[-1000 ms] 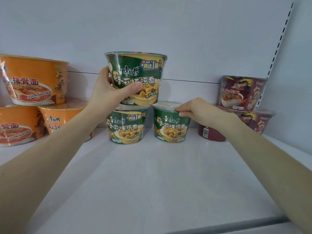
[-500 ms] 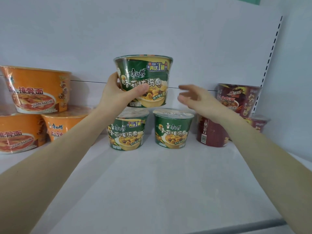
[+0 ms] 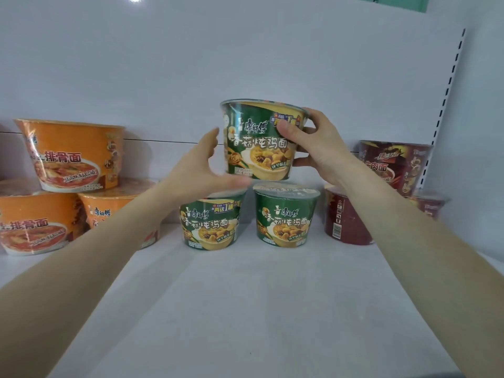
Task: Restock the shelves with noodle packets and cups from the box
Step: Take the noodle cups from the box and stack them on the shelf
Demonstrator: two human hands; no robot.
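- Nearest is the bare white shelf (image 3: 245, 309), with two bare forearms reaching in over it. The box is not in view.
- Farther in, the right hand (image 3: 319, 148) holds the held green cup (image 3: 256, 148) by its right side. The thumb lies across the front near the rim and the fingers curl behind, so this grip is clamped on the cup.
- The cup is in the air, roughly upright, above two standing cups.
- The left hand (image 3: 196, 170) is just beside the cup's left side, its grip apart and fingers spread. Its thumb is blurred under the base, and I cannot tell whether it touches the cup.
- Risk: the weight seems to hang from one hand high on a glossy film wrap. A slip or twist there would probably drop the cup onto the cups below.
- Beneath stand the left green cup (image 3: 210, 225) and the right green cup (image 3: 285, 216), side by side on the shelf.
- Risk: set down off centre on one lid, or bridging both unevenly, the held cup could tip forward off the shelf. A hard landing might dent a lid or push a lower cup back.
- At the sides are stacked orange cups (image 3: 73, 156) on the left and red cups (image 3: 346, 219) on the right, close behind the right wrist.
- Risk: a wrist drawn back carelessly could nudge the red stack.
- Farthest is the plain white back panel (image 3: 245, 64).
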